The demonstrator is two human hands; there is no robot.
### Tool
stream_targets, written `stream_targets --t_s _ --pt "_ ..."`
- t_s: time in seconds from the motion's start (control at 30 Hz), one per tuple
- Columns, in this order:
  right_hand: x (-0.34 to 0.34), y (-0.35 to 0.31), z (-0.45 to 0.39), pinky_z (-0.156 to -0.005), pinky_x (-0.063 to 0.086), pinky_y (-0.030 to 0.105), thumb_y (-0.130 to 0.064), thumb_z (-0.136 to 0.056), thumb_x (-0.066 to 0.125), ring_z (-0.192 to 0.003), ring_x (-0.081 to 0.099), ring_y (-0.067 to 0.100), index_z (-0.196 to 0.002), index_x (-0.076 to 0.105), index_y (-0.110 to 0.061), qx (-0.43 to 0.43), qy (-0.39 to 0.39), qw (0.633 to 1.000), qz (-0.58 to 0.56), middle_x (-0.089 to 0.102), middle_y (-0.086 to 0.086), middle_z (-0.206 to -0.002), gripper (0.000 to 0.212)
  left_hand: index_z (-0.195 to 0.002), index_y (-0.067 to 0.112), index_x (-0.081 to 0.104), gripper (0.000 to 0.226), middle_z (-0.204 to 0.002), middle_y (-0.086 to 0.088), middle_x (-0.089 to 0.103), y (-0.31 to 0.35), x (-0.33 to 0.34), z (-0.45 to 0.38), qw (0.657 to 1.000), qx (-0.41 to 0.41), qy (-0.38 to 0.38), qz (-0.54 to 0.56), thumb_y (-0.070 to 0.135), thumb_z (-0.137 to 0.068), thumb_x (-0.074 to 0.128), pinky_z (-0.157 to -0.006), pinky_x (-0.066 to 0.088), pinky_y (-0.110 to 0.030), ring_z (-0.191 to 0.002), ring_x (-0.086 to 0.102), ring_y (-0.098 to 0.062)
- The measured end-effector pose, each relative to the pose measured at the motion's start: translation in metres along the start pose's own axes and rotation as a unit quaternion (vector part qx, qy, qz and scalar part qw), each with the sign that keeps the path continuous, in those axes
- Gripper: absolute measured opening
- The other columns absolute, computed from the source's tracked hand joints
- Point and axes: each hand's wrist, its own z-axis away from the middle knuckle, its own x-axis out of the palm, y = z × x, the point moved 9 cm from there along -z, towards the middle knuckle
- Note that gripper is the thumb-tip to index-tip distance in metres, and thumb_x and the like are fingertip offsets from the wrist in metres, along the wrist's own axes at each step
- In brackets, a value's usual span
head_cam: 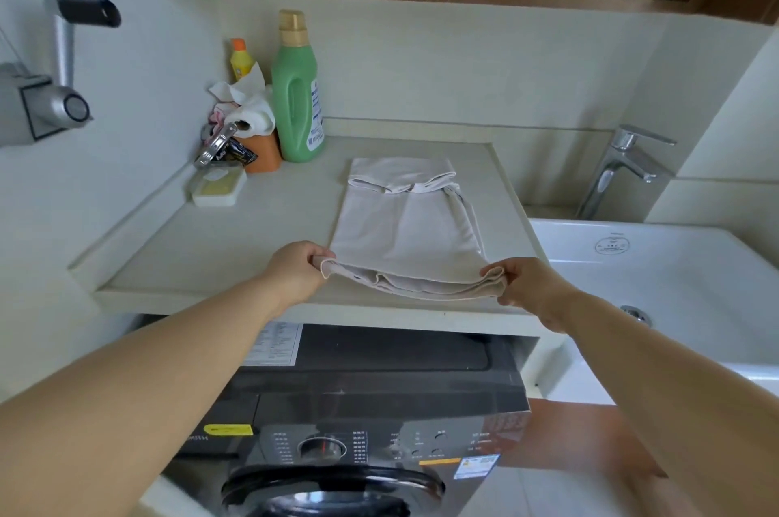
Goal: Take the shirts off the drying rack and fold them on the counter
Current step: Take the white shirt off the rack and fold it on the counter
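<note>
A beige shirt lies flat on the pale counter, folded lengthwise into a narrow strip with its collar at the far end. My left hand pinches the near left corner of the hem. My right hand pinches the near right corner. The hem is lifted slightly off the counter's front edge between both hands. No drying rack is in view.
A green detergent bottle, a yellow bottle, paper roll and soap box crowd the counter's back left. A white sink with a tap lies to the right. A washing machine stands below the counter.
</note>
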Motion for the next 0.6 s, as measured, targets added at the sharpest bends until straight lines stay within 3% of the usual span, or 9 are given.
stream_targets --t_s 0.1,0.17,0.23,0.3,0.43,0.53,0.6 --pt "-0.010 -0.017 -0.015 -0.094 0.048 0.039 -0.003 -0.083 0.067 -0.091 0.059 0.026 -0.089 0.069 -0.019 -0.035 0.024 0.999 0.005 0.068 0.009 -0.091 0.017 -0.100 0.009 0.068 0.018 -0.088 -0.005 0.064 0.011 -0.009 -0.022 0.999 0.029 0.029 -0.013 0.010 -0.083 0.069 -0.060 0.037 -0.026 -0.078 0.053 -0.018" --pt "-0.017 -0.027 -0.030 -0.087 0.049 0.040 -0.013 -0.086 0.068 -0.087 0.057 0.026 -0.093 0.068 -0.010 -0.037 0.039 0.998 -0.011 0.065 0.009 -0.088 0.008 -0.093 0.005 0.067 0.018 -0.080 -0.008 0.061 0.020 -0.014 -0.040 0.998 0.039 0.041 -0.025 0.021 -0.084 0.070 -0.057 0.035 -0.028 -0.073 0.051 -0.022" --pt "-0.028 -0.037 -0.048 -0.066 0.041 0.034 -0.023 -0.089 0.065 -0.072 0.048 0.022 -0.085 0.062 -0.005 -0.030 0.080 0.996 -0.013 0.055 0.006 -0.075 0.018 -0.085 0.006 0.062 0.023 -0.081 -0.008 0.060 0.023 -0.017 -0.064 0.998 0.025 0.045 -0.020 0.029 -0.087 0.066 -0.061 0.034 -0.030 -0.077 0.052 -0.025" --pt "-0.039 -0.049 -0.066 -0.055 0.030 0.030 -0.031 -0.090 0.063 -0.063 0.041 0.018 -0.074 0.056 -0.009 -0.023 0.125 0.992 -0.008 0.049 0.003 -0.070 0.028 -0.086 0.009 0.058 0.025 -0.087 -0.008 0.060 0.024 -0.016 -0.086 0.999 0.005 0.047 0.007 0.033 -0.091 0.060 -0.065 0.036 -0.030 -0.082 0.053 -0.025" --pt "-0.038 -0.066 -0.116 -0.066 0.038 0.031 -0.036 -0.092 0.055 -0.079 0.052 0.025 -0.089 0.060 -0.009 -0.011 0.158 0.985 -0.061 0.057 0.004 -0.082 0.028 -0.104 0.003 0.054 0.033 -0.106 -0.015 0.059 0.024 -0.005 -0.136 0.998 -0.016 0.061 0.022 0.034 -0.097 0.045 -0.076 0.041 -0.034 -0.097 0.056 -0.032" --pt "-0.029 -0.070 -0.143 -0.067 0.034 0.031 -0.036 -0.099 0.039 -0.081 0.048 0.028 -0.092 0.051 -0.007 0.000 0.194 0.981 0.022 0.050 0.005 -0.075 0.032 -0.108 0.002 0.050 0.032 -0.112 -0.019 0.057 0.022 0.010 -0.162 0.997 -0.020 0.069 -0.029 0.030 -0.100 0.040 -0.077 0.037 -0.033 -0.102 0.054 -0.034" --pt "-0.019 -0.066 -0.154 -0.069 0.032 0.031 -0.035 -0.102 0.032 -0.081 0.045 0.028 -0.099 0.050 -0.006 0.009 0.204 0.976 0.081 0.052 0.009 -0.082 0.034 -0.112 0.001 0.047 0.031 -0.116 -0.023 0.056 0.017 0.024 -0.172 0.995 -0.014 0.060 -0.081 0.028 -0.100 0.038 -0.081 0.039 -0.036 -0.108 0.053 -0.037"
